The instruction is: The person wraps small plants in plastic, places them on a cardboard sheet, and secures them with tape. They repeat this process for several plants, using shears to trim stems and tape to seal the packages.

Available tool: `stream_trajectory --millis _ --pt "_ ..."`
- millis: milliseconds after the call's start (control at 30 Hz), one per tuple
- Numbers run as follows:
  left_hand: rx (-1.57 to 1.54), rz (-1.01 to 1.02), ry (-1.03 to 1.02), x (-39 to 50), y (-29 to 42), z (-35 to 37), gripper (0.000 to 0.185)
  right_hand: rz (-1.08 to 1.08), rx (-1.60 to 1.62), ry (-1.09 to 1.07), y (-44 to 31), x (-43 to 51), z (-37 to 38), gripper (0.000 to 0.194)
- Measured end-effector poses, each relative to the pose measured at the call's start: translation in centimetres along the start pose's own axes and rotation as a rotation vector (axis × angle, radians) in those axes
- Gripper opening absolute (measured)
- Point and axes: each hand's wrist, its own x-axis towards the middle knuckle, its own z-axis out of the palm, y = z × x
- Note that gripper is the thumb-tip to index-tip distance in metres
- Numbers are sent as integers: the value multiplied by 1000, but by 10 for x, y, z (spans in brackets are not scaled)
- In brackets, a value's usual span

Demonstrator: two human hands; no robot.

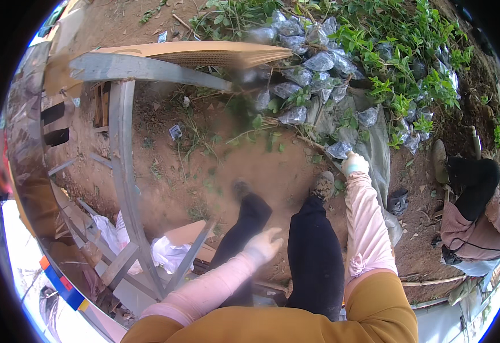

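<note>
My right hand (354,163), in a pale glove, reaches forward and grips the edge of a clear plastic-wrapped bundle (339,149). The bundle lies at the near side of a grey plastic sheet (372,158). Above my left thigh hangs my gloved left hand (263,247), empty and with its fingers apart. Farther off, several similar plastic-wrapped bundles (318,62) lie heaped together, with green leafy plants (398,64) among and beside them.
A grey wooden frame (121,128) stands to my left, with a stack of cardboard (220,53) by its top bar. White plastic bags (168,255) lie low on the left. At right sits another person (477,214), partly in view. Bare soil (271,167) lies before my feet.
</note>
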Motion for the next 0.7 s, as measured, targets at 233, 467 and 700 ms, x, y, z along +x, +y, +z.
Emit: stream_trajectory --millis 233,467,700 --pt "-207 -99 -66 58 -31 2 32 -232 -268 65 -44 65 90 31" --pt "-373 -170 -87 104 -30 -8 35 -599 -413 -194 -46 47 92 20" --pt "-574 -78 -49 138 -17 -6 86 -910 398 -514 -81 -80 38 25"
